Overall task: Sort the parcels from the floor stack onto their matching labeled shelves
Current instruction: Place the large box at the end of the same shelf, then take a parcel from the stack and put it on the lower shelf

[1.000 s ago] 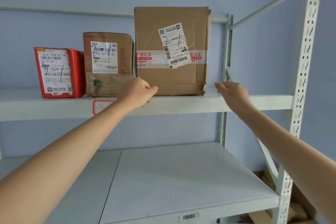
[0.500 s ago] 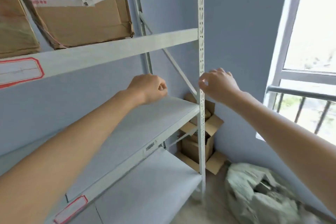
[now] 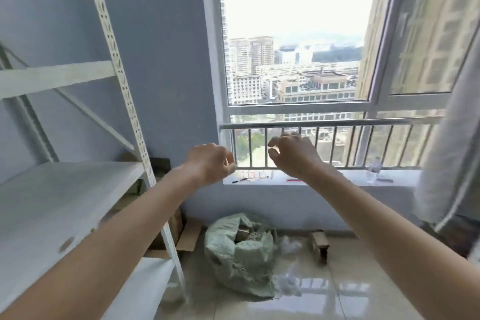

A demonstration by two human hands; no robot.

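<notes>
- Head view faces a window at 12 o'clock, with a metal railing across its lower part and city buildings outside.
- Left hand is raised near the centre, just left of the right hand; its fingers are loosely curled and grasp nothing.
- Right hand is raised beside it, in front of the railing bars; its fingers are loosely curled too, thumb and forefinger close together (whether anything tiny sits between them cannot be told), and no object shows in it.
- Both hands are apart from each other and touch nothing.
- Shelf rack stands at 9 o'clock, white with a perforated upright; one bare shelf board shows at 8 o'clock.
- No parcel of the floor stack can be made out for certain; brown cardboard lies on the floor behind the rack's foot at 6 o'clock.
- Green woven sack sits on the glossy tile floor at 6 o'clock, its mouth open.
- Small brown box stands on the floor right of the sack.
- Windowsill holds a pen and small items, blurred.
- Grey curtain hangs at 3 o'clock.
</notes>
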